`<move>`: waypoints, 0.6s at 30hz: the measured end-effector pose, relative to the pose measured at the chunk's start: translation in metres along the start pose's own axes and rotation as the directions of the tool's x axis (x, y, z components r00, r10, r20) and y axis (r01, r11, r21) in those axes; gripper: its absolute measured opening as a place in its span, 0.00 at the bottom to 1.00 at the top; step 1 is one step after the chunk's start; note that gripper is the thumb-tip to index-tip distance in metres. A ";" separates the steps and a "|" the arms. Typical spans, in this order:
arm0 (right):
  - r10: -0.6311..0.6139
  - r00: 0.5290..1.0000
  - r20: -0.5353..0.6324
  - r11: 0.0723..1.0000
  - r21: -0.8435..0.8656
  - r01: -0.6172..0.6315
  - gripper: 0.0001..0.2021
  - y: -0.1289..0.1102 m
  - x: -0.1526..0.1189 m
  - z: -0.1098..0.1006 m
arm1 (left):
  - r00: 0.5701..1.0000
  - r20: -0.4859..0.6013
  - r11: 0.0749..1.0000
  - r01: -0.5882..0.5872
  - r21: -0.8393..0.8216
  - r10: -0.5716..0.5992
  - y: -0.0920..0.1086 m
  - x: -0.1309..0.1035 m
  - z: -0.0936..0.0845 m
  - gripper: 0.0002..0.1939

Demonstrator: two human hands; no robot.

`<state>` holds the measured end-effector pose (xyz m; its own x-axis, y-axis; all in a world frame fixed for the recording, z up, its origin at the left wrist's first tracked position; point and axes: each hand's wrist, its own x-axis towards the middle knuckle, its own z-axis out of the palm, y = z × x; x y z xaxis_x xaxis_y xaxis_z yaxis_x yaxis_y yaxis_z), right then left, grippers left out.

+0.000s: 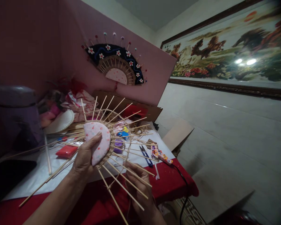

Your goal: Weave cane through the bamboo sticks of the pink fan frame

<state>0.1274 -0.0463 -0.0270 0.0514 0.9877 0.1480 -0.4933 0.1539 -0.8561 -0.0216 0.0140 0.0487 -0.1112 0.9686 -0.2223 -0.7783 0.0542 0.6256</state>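
My left hand [84, 156] grips a half-round fan frame by its padded white centre [98, 137] with pink spots, thumb on the front face. Thin wooden sticks [131, 125] spread outward from a woven band [112, 140] around that centre. A thin cord [130, 142] runs in a wide arc across the sticks, and one stick at the lower side has a cord knot on it. My right hand [139, 184] is closed behind the lower right sticks, its fingertips pinched on the cord; the sticks partly cover it.
Blue thread snips [145, 156] and a flower-patterned glue gun [160, 154] lie on the right of the white sheet [84, 184]. A red packet [66, 151], loose sticks and a paper plate [61, 122] are left. A finished fan [117, 61] hangs against a pink board behind.
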 end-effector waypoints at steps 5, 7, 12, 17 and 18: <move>0.014 1.000 -0.004 1.000 0.008 -0.014 0.13 -0.009 0.001 0.004 | 0.999 -0.035 0.999 -0.019 0.030 0.020 -0.001 0.003 0.000 0.08; -0.007 1.000 -0.010 0.996 -0.090 0.006 0.11 -0.014 0.004 0.000 | 0.996 -0.077 0.997 -0.050 0.065 0.055 -0.003 0.006 -0.001 0.10; 0.051 0.998 -0.038 0.990 -0.126 -0.055 0.13 -0.020 0.008 -0.005 | 0.983 -0.157 0.988 -0.077 0.131 0.098 -0.010 0.015 -0.006 0.12; 0.139 0.990 -0.038 0.986 -0.085 -0.141 0.14 -0.016 0.007 -0.006 | 0.954 -0.229 0.959 -0.137 0.249 0.196 -0.020 0.025 -0.013 0.07; 0.173 0.985 -0.024 0.981 -0.082 -0.175 0.15 -0.016 0.007 -0.006 | 0.945 -0.237 0.945 -0.155 0.287 0.227 -0.022 0.028 -0.015 0.07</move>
<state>0.1413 -0.0414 -0.0148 -0.0142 0.9998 -0.0145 -0.4219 -0.0192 -0.9064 -0.0170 0.0364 0.0172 -0.4281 0.8697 -0.2459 -0.5416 -0.0290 0.8402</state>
